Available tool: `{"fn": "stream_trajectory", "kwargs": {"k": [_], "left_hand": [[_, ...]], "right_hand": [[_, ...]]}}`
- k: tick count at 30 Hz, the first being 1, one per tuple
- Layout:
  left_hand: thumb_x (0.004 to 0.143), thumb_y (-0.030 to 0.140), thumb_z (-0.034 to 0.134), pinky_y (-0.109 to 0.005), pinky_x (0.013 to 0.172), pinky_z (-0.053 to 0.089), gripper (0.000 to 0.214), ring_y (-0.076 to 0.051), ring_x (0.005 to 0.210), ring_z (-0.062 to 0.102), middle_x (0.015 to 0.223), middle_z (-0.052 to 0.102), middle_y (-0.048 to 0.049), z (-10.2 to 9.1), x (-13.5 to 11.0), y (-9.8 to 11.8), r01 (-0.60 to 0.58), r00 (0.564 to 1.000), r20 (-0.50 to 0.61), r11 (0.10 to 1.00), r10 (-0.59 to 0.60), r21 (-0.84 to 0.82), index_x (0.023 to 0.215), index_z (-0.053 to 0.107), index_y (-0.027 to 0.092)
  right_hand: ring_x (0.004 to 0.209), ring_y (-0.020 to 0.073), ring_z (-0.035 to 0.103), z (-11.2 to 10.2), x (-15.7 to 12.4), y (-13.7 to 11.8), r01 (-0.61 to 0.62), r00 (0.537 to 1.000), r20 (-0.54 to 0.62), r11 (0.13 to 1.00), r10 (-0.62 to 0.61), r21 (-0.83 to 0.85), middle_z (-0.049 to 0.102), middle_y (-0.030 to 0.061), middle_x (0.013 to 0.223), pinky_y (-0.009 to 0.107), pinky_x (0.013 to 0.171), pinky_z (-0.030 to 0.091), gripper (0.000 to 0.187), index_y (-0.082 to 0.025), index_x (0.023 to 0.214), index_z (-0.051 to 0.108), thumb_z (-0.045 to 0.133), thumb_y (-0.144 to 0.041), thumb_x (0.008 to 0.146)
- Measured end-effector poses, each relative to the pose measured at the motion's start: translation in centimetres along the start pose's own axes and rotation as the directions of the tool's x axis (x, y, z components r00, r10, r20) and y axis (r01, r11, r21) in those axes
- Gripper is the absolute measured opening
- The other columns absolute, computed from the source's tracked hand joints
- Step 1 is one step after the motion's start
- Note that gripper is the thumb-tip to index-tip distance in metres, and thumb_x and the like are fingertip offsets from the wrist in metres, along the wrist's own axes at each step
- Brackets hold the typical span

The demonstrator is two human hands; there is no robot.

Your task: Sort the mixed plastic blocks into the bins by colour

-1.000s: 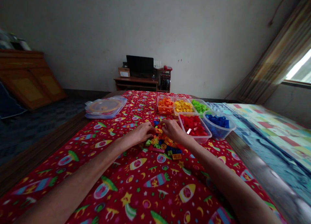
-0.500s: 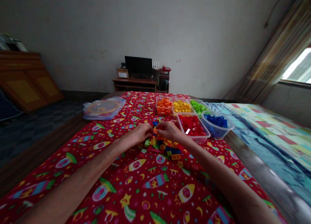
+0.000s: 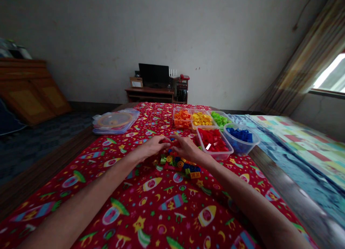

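Observation:
A loose pile of small toy building bricks (image 3: 180, 164) in several colours lies on the red patterned cloth (image 3: 161, 220). My left hand (image 3: 156, 146) hovers over the pile's left side, thumb and fingers apart, with no brick visible between them. From the right, my right hand (image 3: 187, 148) reaches over the same pile. Its fingers point left and the thumb is spread below them, also with no brick in view. The fingertips of both hands almost meet above the pile and hide part of it. A yellow brick (image 3: 195, 175) lies at the pile's near edge.
Clear tubs hold sorted bricks: orange (image 3: 182, 118), yellow (image 3: 201, 118), green (image 3: 220, 119), red (image 3: 214, 140) and blue (image 3: 239, 135). Stacked plastic lids (image 3: 115, 120) lie at the left. A bed (image 3: 304, 152) adjoins the table's right side. A monitor (image 3: 153, 75) stands by the wall.
The fingers of both hands have spread apart from their tighter curl. An orange piece seen between the hands before no longer shows there. My right hand has shifted slightly.

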State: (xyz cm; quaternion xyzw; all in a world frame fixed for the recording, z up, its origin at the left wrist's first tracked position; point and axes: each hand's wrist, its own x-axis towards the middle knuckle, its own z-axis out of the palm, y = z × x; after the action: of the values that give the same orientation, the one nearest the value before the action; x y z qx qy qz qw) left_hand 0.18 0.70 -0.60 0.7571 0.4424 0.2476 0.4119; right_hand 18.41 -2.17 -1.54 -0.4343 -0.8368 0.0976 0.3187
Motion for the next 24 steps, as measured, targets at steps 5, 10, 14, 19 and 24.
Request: {"fn": "stream_trajectory", "kwargs": {"k": [5, 10, 14, 19, 24], "left_hand": [[0.066, 0.049, 0.072, -0.021, 0.051, 0.039, 0.052, -0.011, 0.055, 0.052, 0.066, 0.058, 0.0026, 1.2, -0.5, 0.9, 0.039, 0.997, -0.051, 0.931, -0.062, -0.363, 0.1, 0.052, 0.014], [0.068, 0.047, 0.073, -0.019, 0.042, 0.031, 0.082, -0.009, 0.046, 0.048, 0.06, 0.055, 0.0057, 1.8, 0.1, -0.1, 0.082, 0.995, -0.021, 0.913, -0.099, -0.4, 0.132, 0.035, 0.014], [0.065, 0.055, 0.074, -0.018, 0.037, 0.026, 0.103, -0.007, 0.039, 0.041, 0.056, 0.052, 0.0081, 1.9, 0.3, -0.8, 0.087, 0.996, 0.052, 0.919, -0.073, -0.385, 0.143, 0.019, 0.016], [0.062, 0.063, 0.072, -0.018, 0.036, 0.027, 0.106, -0.007, 0.039, 0.042, 0.058, 0.054, 0.0059, 2.3, -0.3, 0.0, 0.05, 0.996, 0.092, 0.917, -0.015, -0.395, 0.143, 0.022, 0.016], [0.08, 0.068, 0.048, -0.021, 0.04, 0.038, 0.077, -0.011, 0.047, 0.053, 0.078, 0.066, -0.0052, 1.9, -0.2, 0.3, 0.0, 1.0, 0.02, 0.94, 0.007, -0.342, 0.136, 0.034, 0.016]], "right_hand": [[0.075, 0.0167, 0.063, -0.7, -0.1, -0.6, 0.041, 0.998, 0.054, 0.999, -0.043, 0.025, 0.071, 0.0087, 0.086, 0.023, 0.065, 0.04, 0.031, -0.013, 0.11, 0.065, 0.06, -0.017, 0.08], [0.088, 0.0193, 0.065, -1.4, -0.1, -1.0, 0.088, 0.985, 0.136, 0.988, -0.105, 0.13, 0.07, 0.01, 0.097, 0.024, 0.072, 0.042, 0.039, -0.016, 0.121, 0.06, 0.059, -0.02, 0.083], [0.08, 0.0165, 0.063, -1.6, 0.0, -1.0, 0.057, 0.978, 0.187, 0.981, -0.092, 0.187, 0.07, 0.0052, 0.085, 0.022, 0.07, 0.041, 0.033, -0.018, 0.114, 0.065, 0.061, -0.019, 0.081], [0.064, 0.0103, 0.053, -2.3, 0.4, -1.0, 0.03, 0.969, 0.237, 0.988, -0.066, 0.154, 0.065, 0.0019, 0.075, 0.02, 0.061, 0.035, 0.022, -0.013, 0.1, 0.069, 0.058, -0.017, 0.082], [0.055, 0.0069, 0.043, -7.3, 0.3, 0.4, 0.004, 0.973, 0.232, 0.999, 0.006, -0.04, 0.061, -0.0002, 0.065, 0.02, 0.055, 0.03, 0.02, -0.012, 0.089, 0.069, 0.054, -0.024, 0.085]]}}
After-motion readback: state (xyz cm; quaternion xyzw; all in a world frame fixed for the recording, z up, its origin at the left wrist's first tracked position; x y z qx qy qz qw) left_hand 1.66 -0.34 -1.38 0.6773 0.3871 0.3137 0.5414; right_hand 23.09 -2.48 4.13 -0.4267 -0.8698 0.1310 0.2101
